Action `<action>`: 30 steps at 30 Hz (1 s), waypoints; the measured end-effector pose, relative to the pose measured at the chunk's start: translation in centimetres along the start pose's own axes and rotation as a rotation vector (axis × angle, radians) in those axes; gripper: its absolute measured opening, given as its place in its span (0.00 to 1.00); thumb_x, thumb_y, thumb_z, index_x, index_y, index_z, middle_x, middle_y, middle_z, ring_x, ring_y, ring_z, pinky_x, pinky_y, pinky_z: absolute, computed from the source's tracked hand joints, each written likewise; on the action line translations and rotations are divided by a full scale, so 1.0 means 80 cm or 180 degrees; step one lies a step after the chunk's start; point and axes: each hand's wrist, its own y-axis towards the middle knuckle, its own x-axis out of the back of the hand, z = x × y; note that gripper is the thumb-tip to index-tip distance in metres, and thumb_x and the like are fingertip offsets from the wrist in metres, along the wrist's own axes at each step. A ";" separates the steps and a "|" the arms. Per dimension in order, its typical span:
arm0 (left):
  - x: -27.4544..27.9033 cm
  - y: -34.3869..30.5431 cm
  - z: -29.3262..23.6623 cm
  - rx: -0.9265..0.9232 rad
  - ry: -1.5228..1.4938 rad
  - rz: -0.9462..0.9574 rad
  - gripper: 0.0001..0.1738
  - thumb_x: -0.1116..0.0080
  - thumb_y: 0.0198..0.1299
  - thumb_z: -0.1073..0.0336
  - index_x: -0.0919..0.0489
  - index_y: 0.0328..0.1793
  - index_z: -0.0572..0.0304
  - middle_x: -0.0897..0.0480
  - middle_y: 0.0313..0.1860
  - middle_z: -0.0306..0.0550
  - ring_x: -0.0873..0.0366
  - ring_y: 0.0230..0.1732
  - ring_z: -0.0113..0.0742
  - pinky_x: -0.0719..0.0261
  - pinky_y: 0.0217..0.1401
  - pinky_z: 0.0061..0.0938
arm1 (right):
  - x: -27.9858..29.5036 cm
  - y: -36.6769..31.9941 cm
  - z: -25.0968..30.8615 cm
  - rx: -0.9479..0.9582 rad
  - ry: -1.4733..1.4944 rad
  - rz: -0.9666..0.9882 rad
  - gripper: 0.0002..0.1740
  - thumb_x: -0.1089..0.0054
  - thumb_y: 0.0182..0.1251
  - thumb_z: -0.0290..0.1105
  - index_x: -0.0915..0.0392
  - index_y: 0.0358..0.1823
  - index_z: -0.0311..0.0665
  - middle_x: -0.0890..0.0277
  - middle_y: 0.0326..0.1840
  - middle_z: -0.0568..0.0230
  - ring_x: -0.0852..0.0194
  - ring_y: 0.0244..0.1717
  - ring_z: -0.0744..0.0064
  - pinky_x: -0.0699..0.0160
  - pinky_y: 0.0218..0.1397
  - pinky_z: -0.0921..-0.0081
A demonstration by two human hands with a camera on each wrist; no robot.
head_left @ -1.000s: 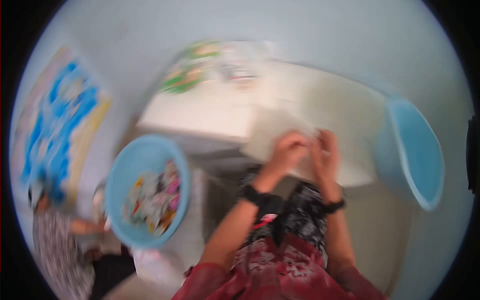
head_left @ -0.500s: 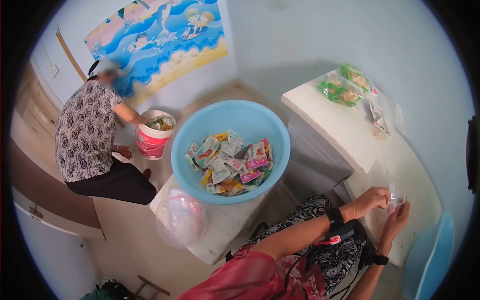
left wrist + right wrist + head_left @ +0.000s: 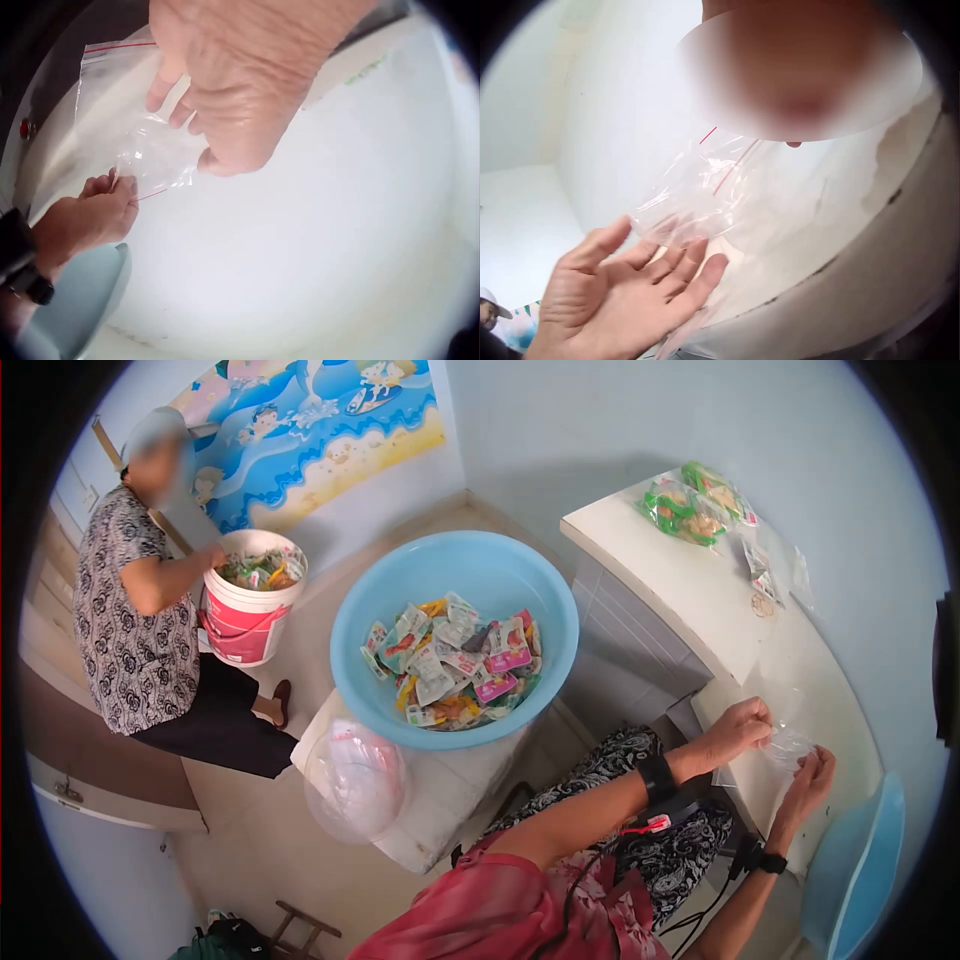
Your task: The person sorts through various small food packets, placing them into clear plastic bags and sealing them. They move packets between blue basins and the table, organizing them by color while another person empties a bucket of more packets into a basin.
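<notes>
A small clear zip bag (image 3: 787, 745) with a red seal line hangs between my hands over the white table (image 3: 700, 615). My left hand (image 3: 740, 727) holds one side of it; in the left wrist view that hand (image 3: 240, 82) reaches down onto the bag (image 3: 150, 154). My right hand (image 3: 810, 775) pinches the bag's sealed edge, and its fingers (image 3: 105, 199) pinch beside the red line. In the right wrist view the bag (image 3: 697, 191) puffs out over my left fingertips (image 3: 682, 262). The right hand itself is blurred there.
A blue basin (image 3: 455, 570) of coloured packets sits on a white stool at my left, with a clear bag (image 3: 352, 780) beside it. Filled packet bags (image 3: 690, 510) lie at the table's far end. Another person (image 3: 130, 620) holds a bucket (image 3: 250, 605). A blue tub (image 3: 860, 870) stands at the right.
My head turned left after the blurred frame. My hands have drawn apart and lowered the bag. The other person has lifted the bucket and turned.
</notes>
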 end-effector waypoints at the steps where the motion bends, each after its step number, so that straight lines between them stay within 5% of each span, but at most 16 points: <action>1: -0.009 -0.006 -0.012 -0.0199 0.0314 -0.0201 0.11 0.44 0.70 0.67 0.25 0.54 0.63 0.20 0.46 0.44 0.21 0.47 0.31 0.20 0.59 0.33 | -0.001 0.000 -0.006 -0.0036 0.0090 0.0076 0.08 0.49 0.80 0.27 0.22 0.50 0.33 0.23 0.37 0.67 0.28 0.35 0.81 0.28 0.37 0.80; 3: -0.026 -0.031 -0.040 -0.0600 0.0949 -0.0594 0.18 0.41 0.71 0.66 0.25 0.63 0.64 0.19 0.53 0.46 0.18 0.53 0.34 0.21 0.65 0.36 | -0.001 -0.003 -0.013 -0.0084 0.0175 0.0164 0.07 0.48 0.80 0.28 0.22 0.49 0.34 0.24 0.35 0.70 0.30 0.33 0.83 0.30 0.36 0.82; 6: -0.013 -0.079 -0.090 -0.1076 0.1428 -0.0190 0.25 0.39 0.73 0.65 0.29 0.73 0.63 0.21 0.61 0.46 0.18 0.60 0.37 0.21 0.68 0.37 | -0.001 -0.009 -0.013 -0.0198 0.0203 0.0241 0.06 0.47 0.81 0.29 0.22 0.47 0.35 0.27 0.32 0.72 0.33 0.31 0.85 0.32 0.34 0.83; 12: 0.094 -0.194 -0.137 0.0623 0.0978 -0.0621 0.22 0.46 0.80 0.57 0.22 0.69 0.65 0.13 0.51 0.53 0.13 0.51 0.36 0.14 0.59 0.32 | 0.001 -0.006 -0.005 -0.0339 0.0400 0.0359 0.07 0.45 0.80 0.29 0.22 0.44 0.35 0.30 0.30 0.75 0.37 0.30 0.86 0.38 0.31 0.83; 19: 0.137 -0.344 -0.178 0.1930 0.0004 -0.1836 0.29 0.55 0.82 0.47 0.24 0.71 0.66 0.15 0.58 0.58 0.14 0.56 0.42 0.15 0.62 0.38 | -0.003 0.001 -0.006 -0.0401 0.0562 0.0391 0.05 0.45 0.80 0.28 0.22 0.44 0.35 0.32 0.29 0.75 0.38 0.29 0.86 0.40 0.32 0.84; 22: 0.136 -0.394 -0.182 0.1281 -0.0237 -0.2312 0.30 0.54 0.81 0.45 0.25 0.69 0.65 0.15 0.59 0.59 0.15 0.58 0.44 0.14 0.61 0.38 | -0.002 0.003 0.002 -0.0409 0.0448 0.0444 0.05 0.45 0.80 0.28 0.22 0.43 0.35 0.32 0.29 0.75 0.39 0.29 0.86 0.40 0.32 0.84; 25: 0.137 -0.400 -0.197 0.0492 -0.0493 -0.3498 0.25 0.46 0.78 0.48 0.23 0.64 0.63 0.15 0.58 0.58 0.14 0.56 0.44 0.12 0.57 0.38 | -0.001 0.001 0.011 -0.0429 0.0360 0.0501 0.05 0.45 0.80 0.28 0.22 0.43 0.35 0.32 0.28 0.75 0.39 0.29 0.86 0.40 0.32 0.84; 30: 0.148 -0.391 -0.193 0.0177 -0.0576 -0.4216 0.20 0.36 0.72 0.61 0.25 0.62 0.64 0.15 0.53 0.56 0.12 0.49 0.46 0.08 0.52 0.37 | -0.002 0.003 0.011 -0.0455 0.0323 0.0456 0.06 0.45 0.79 0.28 0.22 0.43 0.35 0.31 0.28 0.75 0.39 0.28 0.86 0.40 0.31 0.83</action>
